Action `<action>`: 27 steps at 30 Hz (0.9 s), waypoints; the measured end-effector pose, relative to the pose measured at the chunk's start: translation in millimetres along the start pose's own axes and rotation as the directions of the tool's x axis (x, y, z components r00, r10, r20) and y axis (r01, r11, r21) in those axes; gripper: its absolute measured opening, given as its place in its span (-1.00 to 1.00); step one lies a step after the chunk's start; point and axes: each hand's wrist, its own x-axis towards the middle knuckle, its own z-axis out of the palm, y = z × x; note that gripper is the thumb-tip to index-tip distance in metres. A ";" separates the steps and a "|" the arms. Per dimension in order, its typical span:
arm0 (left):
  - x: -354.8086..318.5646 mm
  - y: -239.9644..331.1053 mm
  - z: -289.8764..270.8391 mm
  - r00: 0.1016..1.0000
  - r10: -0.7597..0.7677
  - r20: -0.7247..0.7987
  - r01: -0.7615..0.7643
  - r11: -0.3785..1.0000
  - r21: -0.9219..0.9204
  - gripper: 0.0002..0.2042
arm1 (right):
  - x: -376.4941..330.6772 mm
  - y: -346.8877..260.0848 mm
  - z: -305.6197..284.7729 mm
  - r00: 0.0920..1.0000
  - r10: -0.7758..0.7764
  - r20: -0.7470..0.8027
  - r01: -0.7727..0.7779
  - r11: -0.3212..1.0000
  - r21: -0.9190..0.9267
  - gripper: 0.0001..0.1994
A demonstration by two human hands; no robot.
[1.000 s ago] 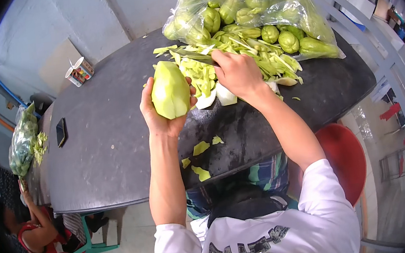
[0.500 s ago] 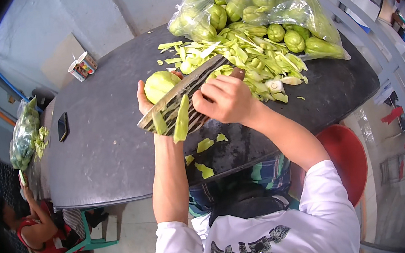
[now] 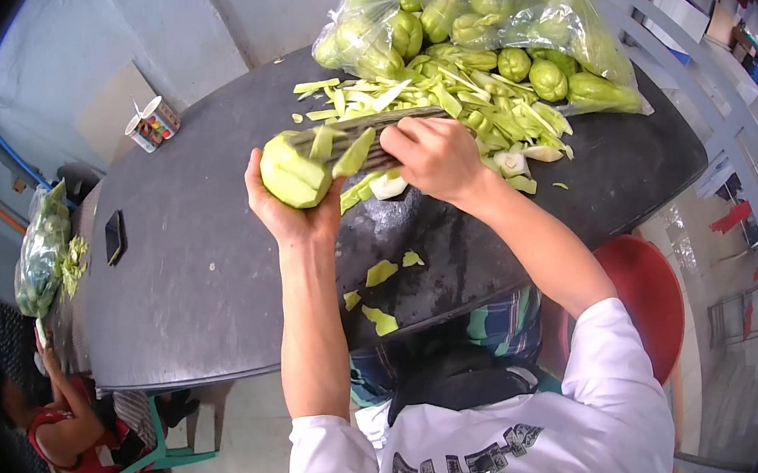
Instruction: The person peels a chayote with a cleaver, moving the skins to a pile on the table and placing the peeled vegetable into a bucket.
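My left hand (image 3: pixel 297 224) cups a pale green chayote (image 3: pixel 292 174) from below; flat peeled facets show on its side. In my right hand (image 3: pixel 437 158) is a large knife (image 3: pixel 377 155) with a dark, striped blade, gripped at the handle end. The blade lies across the chayote's right side, its outline partly smeared by motion. Strips of green peel (image 3: pixel 355 153) cling to the blade. Just beyond my right hand spreads a heap of peelings (image 3: pixel 447 95). Several small peel scraps (image 3: pixel 381 272) are on the table nearer to me.
A clear plastic bag (image 3: pixel 574 27) of chayotes stands on the dark table (image 3: pixel 190 284) at the far right. Two cups (image 3: pixel 152 124) and a phone (image 3: pixel 115 237) are on the left. A red chair (image 3: pixel 649 300) is at my right. Another person (image 3: pixel 71 430) sits at lower left.
The knife has swung up off my left wrist to lie flatter, farther from me. My left hand and the chayote have turned, showing more of the peeled side.
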 end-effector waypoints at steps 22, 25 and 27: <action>12.1 5.3 -18.5 0.922 -0.181 0.341 0.216 0.974 -0.066 -0.45 | 14.5 -33.3 -15.3 0.984 -0.113 -0.134 0.125 0.989 0.080 -0.89; 6.6 -0.2 1.9 0.999 0.032 0.000 -0.032 0.991 0.129 -0.45 | 10.9 -18.5 -3.1 0.997 0.075 -0.014 -0.072 0.988 0.136 -0.89; 3.7 0.6 -2.3 0.998 0.010 0.062 -0.016 0.995 0.094 -0.46 | 8.8 -20.2 -3.5 0.996 0.082 -0.032 -0.076 0.984 0.162 -0.86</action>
